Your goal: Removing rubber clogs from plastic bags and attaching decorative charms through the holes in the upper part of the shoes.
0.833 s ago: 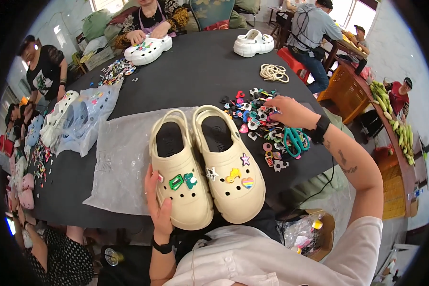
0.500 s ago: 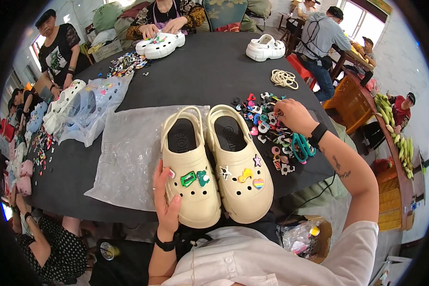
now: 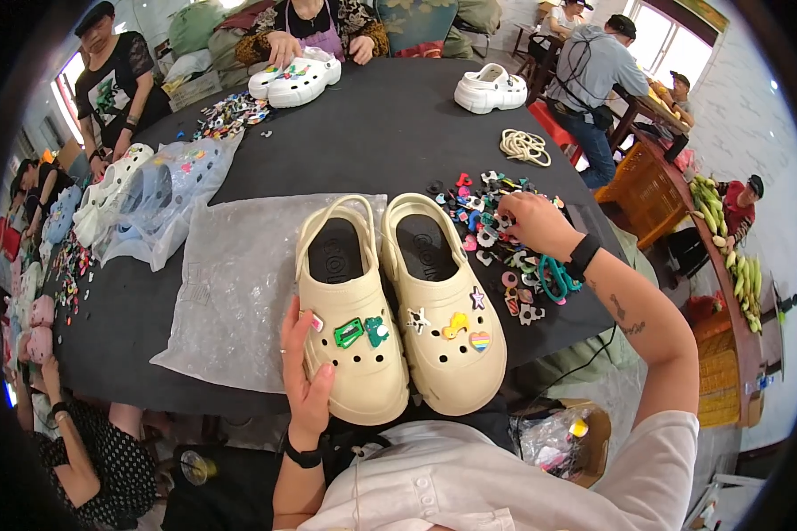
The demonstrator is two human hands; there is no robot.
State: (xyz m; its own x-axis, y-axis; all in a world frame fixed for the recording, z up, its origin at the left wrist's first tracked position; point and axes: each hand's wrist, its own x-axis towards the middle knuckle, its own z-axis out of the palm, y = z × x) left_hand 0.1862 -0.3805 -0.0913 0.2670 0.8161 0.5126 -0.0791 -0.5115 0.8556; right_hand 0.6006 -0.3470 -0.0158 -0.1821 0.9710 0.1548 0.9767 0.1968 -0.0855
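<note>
A pair of beige clogs stands side by side at the table's near edge, toes toward me. Green and pink charms sit on the left clog [image 3: 354,389]; star, yellow and rainbow-heart charms sit on the right clog [image 3: 460,380]. My left hand [image 3: 305,380] holds the left clog's outer side, fingers along it and thumb by the toe. To the right lies a pile of colourful shoe charms [image 3: 483,217]. My right hand [image 3: 540,223] is over this pile with fingertips bent together among the charms; what they pinch is hidden.
A clear plastic bag [image 3: 230,292] lies left of the clogs. Beyond the charms are a coiled cream cord [image 3: 525,148] and a white clog [image 3: 491,88]. Co-workers handle white clogs [image 3: 297,81] across the table and at left. An open cardboard box [image 3: 598,438] stands below right.
My right hand has shifted slightly left within the charm pile. My left hand stays on the left clog. Across the table, a co-worker's hand has come off the white clog.
</note>
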